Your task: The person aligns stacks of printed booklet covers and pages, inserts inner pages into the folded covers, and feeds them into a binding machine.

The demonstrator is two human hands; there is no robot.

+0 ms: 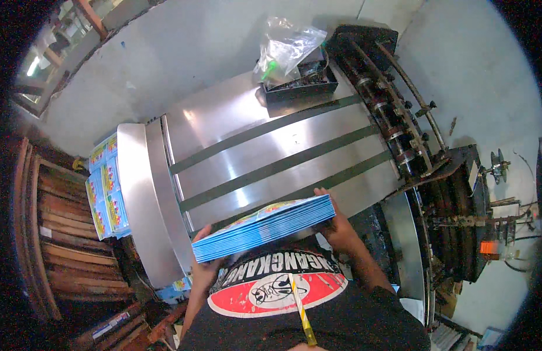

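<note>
A thick stack of thin blue booklets (263,229) with colourful covers is held level in front of my chest. My left hand (202,270) grips its left end from below and behind. My right hand (336,225) clasps its right end, fingers curled over the far edge. The stack hovers at the near edge of a steel machine table (224,126) crossed by dark belts (265,169). A yellow pencil (302,316) hangs over my dark shirt.
More printed sheets (107,187) lie stacked left of the curved steel table end. A dark tray (300,85) with a clear plastic bag (285,50) sits at the table's far side. Rollers and machine parts (399,123) run along the right. Wooden slats (66,245) stand at left.
</note>
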